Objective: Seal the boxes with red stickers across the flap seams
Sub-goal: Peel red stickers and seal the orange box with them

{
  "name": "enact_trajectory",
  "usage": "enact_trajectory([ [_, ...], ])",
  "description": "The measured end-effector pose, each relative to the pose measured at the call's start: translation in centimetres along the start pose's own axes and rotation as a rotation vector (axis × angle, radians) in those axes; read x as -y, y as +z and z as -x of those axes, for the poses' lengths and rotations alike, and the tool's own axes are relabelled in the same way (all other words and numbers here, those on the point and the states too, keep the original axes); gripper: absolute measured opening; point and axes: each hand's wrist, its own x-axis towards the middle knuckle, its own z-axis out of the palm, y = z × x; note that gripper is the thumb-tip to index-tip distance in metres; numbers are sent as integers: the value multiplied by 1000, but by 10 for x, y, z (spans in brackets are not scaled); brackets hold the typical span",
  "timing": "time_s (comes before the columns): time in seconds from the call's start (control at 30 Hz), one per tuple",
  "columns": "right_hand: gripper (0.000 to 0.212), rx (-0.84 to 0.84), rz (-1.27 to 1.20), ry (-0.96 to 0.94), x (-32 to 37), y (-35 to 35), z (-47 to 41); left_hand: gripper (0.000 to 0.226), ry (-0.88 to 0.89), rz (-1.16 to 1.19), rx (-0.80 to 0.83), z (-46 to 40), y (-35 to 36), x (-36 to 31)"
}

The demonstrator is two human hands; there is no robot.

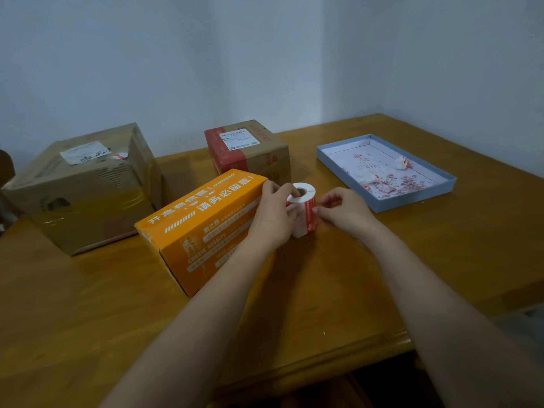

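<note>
A white roll of red stickers (pixel 304 212) stands upright on the wooden table (pixel 353 275), just right of a long orange box (pixel 200 228). My left hand (pixel 272 216) wraps around the roll's left side, a finger over its top rim. My right hand (pixel 343 210) pinches at the roll's right side, thumb and forefinger on the red sticker strip. A large brown cardboard box (pixel 85 187) sits at the far left. A smaller brown box with a red band and a shipping label (pixel 250 148) stands behind the orange box.
A shallow blue tray (pixel 418 198) at the right holds crumpled white backing paper and red scraps. The table's near edge runs along the bottom, its right edge close to the tray. Walls meet in a corner behind the table.
</note>
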Motion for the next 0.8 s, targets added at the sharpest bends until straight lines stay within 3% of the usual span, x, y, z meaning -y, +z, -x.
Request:
enact_trajectory([
  [0.13,5,-35,-56,-84,0,3,7,19,41,-30,-31,0,1,-4],
  [0.3,4,-107,-15,-186,2,4,8,21,13,-12,-52,-3,5,-5],
  [0.4,7,-113,-16,-299,10,-1,8,19,-93,123,-74,-4,10,-4],
  [0.7,12,-97,285,-466,11,10,2,19,-510,753,-73,3,36,1],
  [0.8,13,-80,404,-520,10,16,1,15,-566,725,-42,6,34,3],
])
